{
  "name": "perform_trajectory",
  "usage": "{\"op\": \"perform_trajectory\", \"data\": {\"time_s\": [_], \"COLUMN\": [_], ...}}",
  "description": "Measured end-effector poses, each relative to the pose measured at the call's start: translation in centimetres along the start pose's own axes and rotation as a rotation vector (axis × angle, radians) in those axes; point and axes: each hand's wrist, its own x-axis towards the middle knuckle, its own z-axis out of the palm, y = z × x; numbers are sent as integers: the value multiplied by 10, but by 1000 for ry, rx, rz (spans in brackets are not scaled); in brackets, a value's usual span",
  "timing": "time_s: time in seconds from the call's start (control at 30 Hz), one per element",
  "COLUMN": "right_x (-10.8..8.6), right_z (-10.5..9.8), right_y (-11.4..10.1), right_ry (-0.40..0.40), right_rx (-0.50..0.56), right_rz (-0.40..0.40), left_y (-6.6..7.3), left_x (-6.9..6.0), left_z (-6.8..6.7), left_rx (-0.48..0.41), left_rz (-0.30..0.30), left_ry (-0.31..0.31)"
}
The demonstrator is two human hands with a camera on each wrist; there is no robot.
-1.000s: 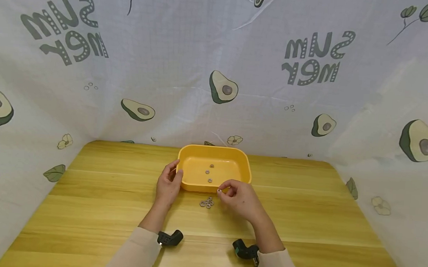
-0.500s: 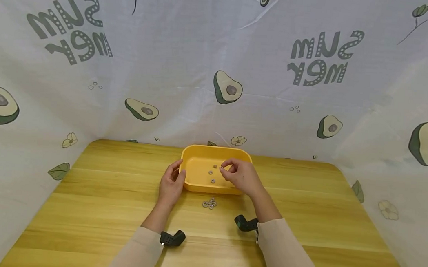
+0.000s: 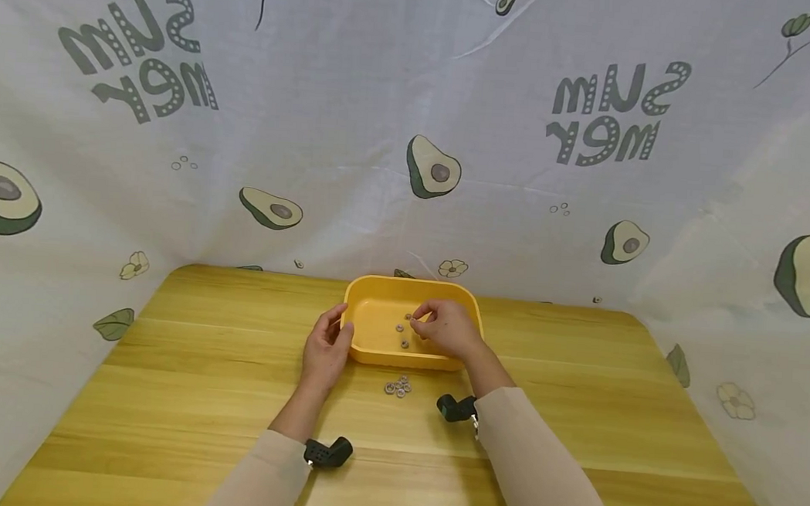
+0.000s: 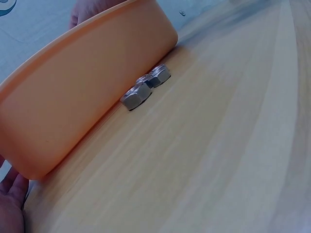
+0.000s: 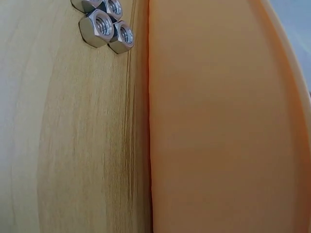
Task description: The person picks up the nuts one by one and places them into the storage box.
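Observation:
A yellow tray [image 3: 374, 357] stands at the table's back edge; it looks orange in the left wrist view [image 4: 82, 82] and the right wrist view. My left hand [image 3: 324, 354] holds its left end, thumb near the front corner. Over the tray's inside, my right hand [image 3: 450, 329] pinches a small nut, mostly hidden by the fingertips, beside a loose nut [image 3: 408, 316]. Two more nuts, one in the middle [image 3: 400, 328] and one nearer the front [image 3: 405, 344], lie on the tray floor. Several metal hex nuts [image 3: 399, 387] form a cluster on the table before the tray.
The wooden table [image 3: 229, 397] extends to both sides and in front of the tray. A white cloth [image 3: 351, 226] printed with avocados hangs close behind the table's back edge and along its sides.
My right hand has moved from the tray's front edge to above its inside, carrying the nut, then slightly left and down. My left hand keeps its place on the tray. The head view has shifted slightly.

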Motion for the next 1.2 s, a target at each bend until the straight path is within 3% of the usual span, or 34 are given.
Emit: {"op": "perform_trajectory", "data": {"time_s": [0.37,0.83,1.2], "right_x": [6,4,-1], "right_z": [2,1,1], "right_y": [4,0,-6], "right_ry": [-32,-3,129], "right_rx": [-119,-52,38], "right_rz": [32,48,43], "left_y": [1,2,2], "left_x": [0,0,1], "left_z": [3,2,0], "left_rx": [-23,-21,-21], "left_rz": [5,5,-3], "left_ry": [-11,-1,-7]}}
